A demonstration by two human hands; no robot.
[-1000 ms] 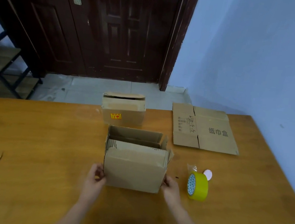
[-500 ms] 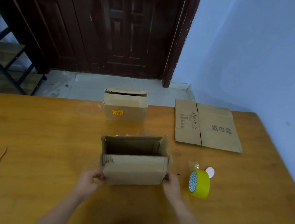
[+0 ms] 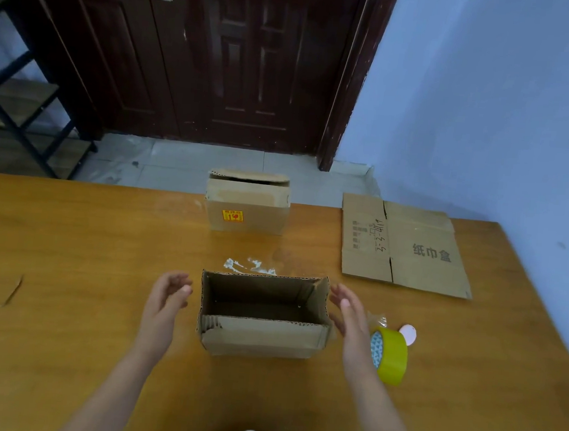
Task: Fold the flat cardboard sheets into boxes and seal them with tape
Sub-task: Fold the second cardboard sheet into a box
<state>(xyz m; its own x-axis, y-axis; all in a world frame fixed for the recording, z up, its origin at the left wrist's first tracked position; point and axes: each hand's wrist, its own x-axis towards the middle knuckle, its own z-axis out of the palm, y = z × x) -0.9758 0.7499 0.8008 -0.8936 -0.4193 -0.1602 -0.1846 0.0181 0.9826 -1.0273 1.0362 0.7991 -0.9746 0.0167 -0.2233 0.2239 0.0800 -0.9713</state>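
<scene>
Scene: a person stands at a wooden table, both bare hands raised on either side of an open cardboard box that sits upright near the table's front edge.
Left hand: held just beside the box's left wall, apart from it, fingers loosely spread and slightly bent, holding nothing.
Right hand: held just beside the box's right wall, palm turned inward, fingers relaxed and spread, holding nothing; whether it brushes the right flap cannot be told.
Box: mouth open to the camera, dark floor visible inside, near flaps folded down against the front wall, right flap standing up.
Step in hand: judging by the squared walls, the sheet is already raised into a box; its top is not yet closed or taped.
Tape: a yellow tape roll stands on edge just right of the right wrist, a small pale disc beside it.
Next move: likely to bring the flaps inward over the opening, hold them level, then reach right for the roll.
Still to fold: a flat cardboard sheet lies at the far right of the table.
Also there: another folded box stands at the far edge, its top flaps closed but lifting slightly.
</scene>
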